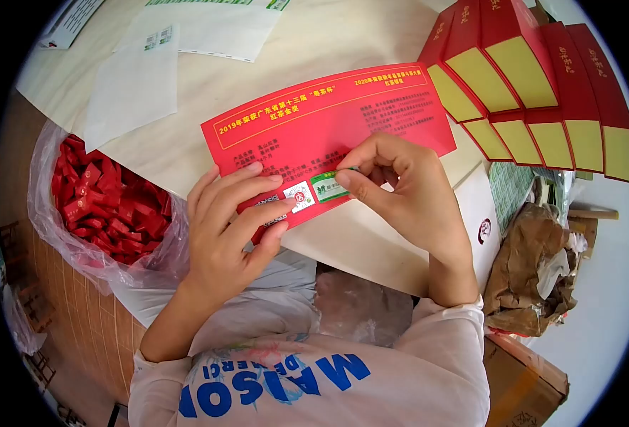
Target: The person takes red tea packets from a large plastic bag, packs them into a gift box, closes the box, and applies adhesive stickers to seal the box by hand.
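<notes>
A red printed box [314, 114] with yellow lettering lies at the table's front edge. Across its lower left part rests my left hand [232, 213], fingers spread and flat, near a white square label [300, 198]. Just right of that label is a green and white sticker [328, 185] on the red surface. My right hand [396, 185] pinches the sticker's right end between thumb and index finger. The other fingers of my right hand are curled and partly hidden.
Red and yellow boxes [528, 78] stand stacked at the back right. White sticker sheets [136, 85] lie at the back left. A clear bag of small red packets [108, 206] is left of the table. Crumpled brown paper [531, 270] and a cardboard box [524, 377] are at right.
</notes>
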{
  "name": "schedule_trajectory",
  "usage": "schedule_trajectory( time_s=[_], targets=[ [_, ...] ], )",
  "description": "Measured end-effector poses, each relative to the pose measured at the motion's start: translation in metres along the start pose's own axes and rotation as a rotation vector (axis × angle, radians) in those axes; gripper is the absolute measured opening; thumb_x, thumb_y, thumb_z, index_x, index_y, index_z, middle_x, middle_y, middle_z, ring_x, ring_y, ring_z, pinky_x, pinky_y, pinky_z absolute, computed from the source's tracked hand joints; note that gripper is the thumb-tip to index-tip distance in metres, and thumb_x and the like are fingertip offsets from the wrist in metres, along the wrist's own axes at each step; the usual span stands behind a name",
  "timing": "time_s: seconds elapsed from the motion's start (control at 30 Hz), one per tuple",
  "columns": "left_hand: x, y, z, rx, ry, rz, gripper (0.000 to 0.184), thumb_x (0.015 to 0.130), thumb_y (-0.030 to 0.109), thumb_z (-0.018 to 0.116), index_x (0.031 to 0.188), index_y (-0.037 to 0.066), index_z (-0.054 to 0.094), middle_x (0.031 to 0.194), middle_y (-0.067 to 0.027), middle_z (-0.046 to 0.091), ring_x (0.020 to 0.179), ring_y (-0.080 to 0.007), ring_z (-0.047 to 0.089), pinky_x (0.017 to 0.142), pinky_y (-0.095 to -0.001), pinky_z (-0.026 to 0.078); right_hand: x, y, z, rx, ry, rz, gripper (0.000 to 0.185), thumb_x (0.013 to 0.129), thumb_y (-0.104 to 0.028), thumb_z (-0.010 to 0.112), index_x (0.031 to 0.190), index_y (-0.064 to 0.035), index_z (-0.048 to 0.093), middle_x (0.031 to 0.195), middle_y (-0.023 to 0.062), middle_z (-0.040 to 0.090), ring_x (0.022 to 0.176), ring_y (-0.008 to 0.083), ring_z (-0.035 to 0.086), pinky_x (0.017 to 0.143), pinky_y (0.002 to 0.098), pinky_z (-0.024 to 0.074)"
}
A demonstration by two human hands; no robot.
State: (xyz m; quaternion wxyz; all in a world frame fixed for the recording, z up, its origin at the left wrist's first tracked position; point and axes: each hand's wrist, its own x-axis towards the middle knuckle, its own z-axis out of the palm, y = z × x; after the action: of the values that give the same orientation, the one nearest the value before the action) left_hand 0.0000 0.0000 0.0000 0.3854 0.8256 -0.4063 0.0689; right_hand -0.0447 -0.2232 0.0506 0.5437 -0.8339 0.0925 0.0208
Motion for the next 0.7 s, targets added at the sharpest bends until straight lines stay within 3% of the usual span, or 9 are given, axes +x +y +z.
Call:
schedule_trajectory(
  time_s=[0.3,0.4,0.6,0.7],
  targets=[
    [0.000,0.000,0.000,-0.001,0.003,-0.008,0.021,0.074,0.015,0.073,0.094,0.017,0.071,0.110,-0.0011,0.065,0.113,-0.0237,0.057,0.103,-0.0469,0.033,0.000,-0.001,-0.001,-0.024,0.002,0.004,0.007,0.083,-0.004,0.069,0.085,0.0015,0.065,0.066,0.0038,0.061,0.054,0.0071,0.048,0.050,0.0244,0.0398],
    [0.000,0.000,-0.002,0.007,-0.035,0.008,0.020,0.078,0.015,0.067,0.098,0.015,0.071,0.113,-0.0055,0.063,0.114,-0.0279,0.056,0.104,-0.0491,0.031,0.000,-0.001,0.000,-0.023,0.009,-0.015,0.007,0.083,-0.003,0.069,0.085,0.0013,0.065,0.066,0.0041,0.062,0.054,0.0074,0.048,0.050,0.0245,0.0400],
    [0.004,0.011,-0.001,0.283,-0.174,0.079,0.039,0.081,0.028,0.065,0.120,0.022,0.066,0.129,-0.0068,0.054,0.122,-0.0283,0.048,0.105,-0.0520,0.029,-0.001,-0.003,0.000,-0.024,0.014,-0.008,0.007,0.083,-0.003,0.069,0.085,0.0013,0.064,0.069,0.0055,0.064,0.057,0.0086,0.053,0.052,0.0248,0.0428],
    [0.006,0.018,0.001,0.344,-0.193,0.098,0.055,0.075,0.034,0.070,0.128,0.024,0.059,0.135,-0.0067,0.050,0.124,-0.0297,0.046,0.104,-0.0551,0.029,-0.002,-0.001,0.002,-0.015,0.032,-0.034,0.008,0.082,-0.003,0.070,0.085,0.0015,0.064,0.071,0.0073,0.066,0.059,0.0109,0.058,0.052,0.0262,0.0443]
  ],
)
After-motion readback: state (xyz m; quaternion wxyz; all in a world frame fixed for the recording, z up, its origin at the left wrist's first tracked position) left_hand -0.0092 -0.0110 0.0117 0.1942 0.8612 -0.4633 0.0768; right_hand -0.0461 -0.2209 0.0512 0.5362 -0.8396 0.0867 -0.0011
